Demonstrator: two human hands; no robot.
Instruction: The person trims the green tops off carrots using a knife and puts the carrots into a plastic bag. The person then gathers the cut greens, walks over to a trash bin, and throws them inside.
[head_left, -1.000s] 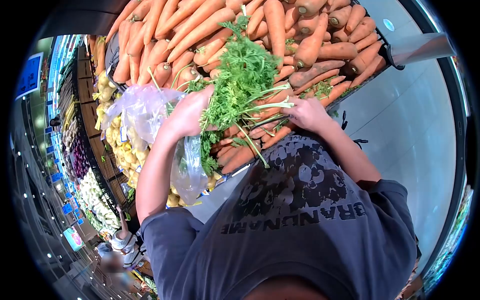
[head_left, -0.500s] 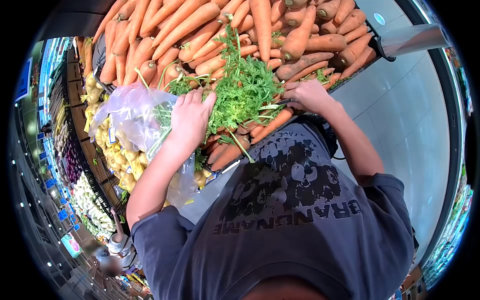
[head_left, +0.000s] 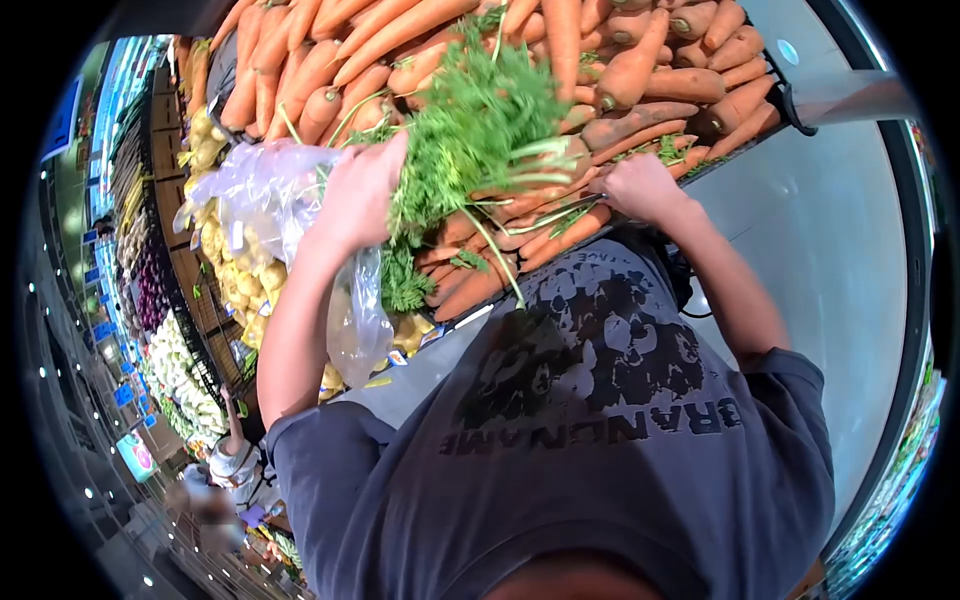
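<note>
My left hand [head_left: 362,192] is closed at the left side of a leafy green bunch [head_left: 470,125], its fingertips hidden behind the leaves. The bunch is blurred, and its cut pale stems point right toward my right hand [head_left: 640,188]. That hand is closed, with a thin dark object [head_left: 590,199] at its fingers, too small to make out. Beside and below my left wrist hangs a clear plastic bag [head_left: 362,325], its crumpled upper part left of the hand. Loose carrots [head_left: 475,287] lie under the greens.
A large heap of carrots [head_left: 625,75] fills the display ahead. Bagged yellow produce [head_left: 235,265] is at the left, beyond it white vegetables [head_left: 185,370]. A clear plastic holder [head_left: 855,97] juts out at the upper right. A person [head_left: 235,465] stands at the lower left.
The view has shifted slightly. The leafy bunch has risen and smeared with motion beside my left hand, whose spread fingers have closed. My right hand is now a little apart from the stems.
</note>
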